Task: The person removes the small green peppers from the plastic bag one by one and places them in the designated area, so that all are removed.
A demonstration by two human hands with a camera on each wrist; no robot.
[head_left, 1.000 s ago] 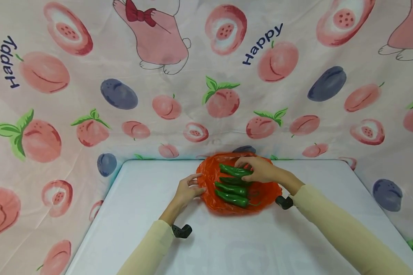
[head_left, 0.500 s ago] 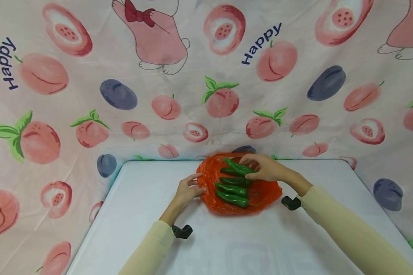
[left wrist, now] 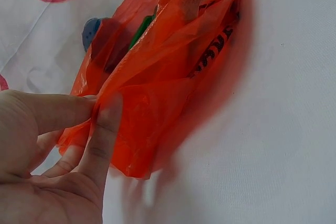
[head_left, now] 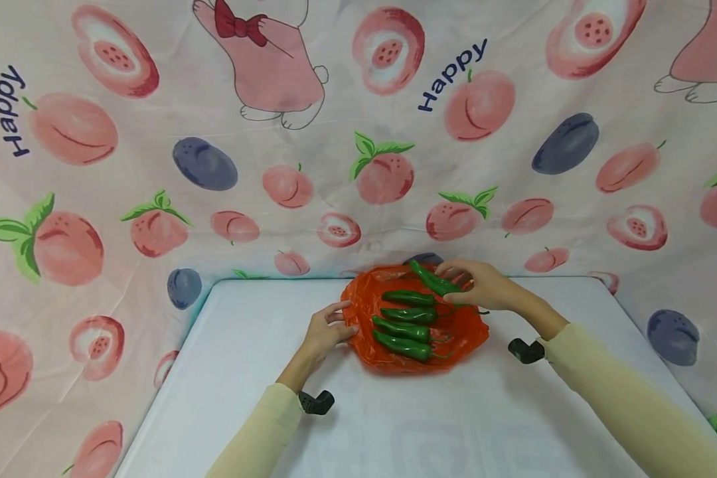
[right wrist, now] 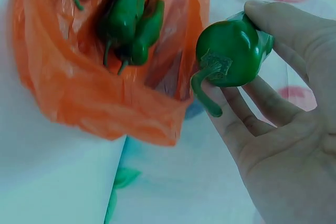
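An orange-red plastic bag (head_left: 364, 299) lies opened out on the table with several green chili peppers (head_left: 403, 330) side by side in it, stems to the right. My left hand (head_left: 324, 333) pinches the bag's left rim between thumb and fingers, as the left wrist view shows with the film (left wrist: 142, 124) folded between them. Above the bag's back right part, my right hand (head_left: 480, 285) holds one green chili pepper (head_left: 433, 279) by its thicker end. In the right wrist view this held pepper (right wrist: 226, 51) points its curved stem toward the camera.
The bag sits near the back edge of the white table (head_left: 263, 312). Behind it hangs a pale cloth (head_left: 334, 166) printed with fruit. Each wrist carries a small black camera mount, such as the left one (head_left: 317, 402).
My right hand has lifted one green chili pepper off the others and moved it up and to the right. The left hand has stayed at the bag's rim.
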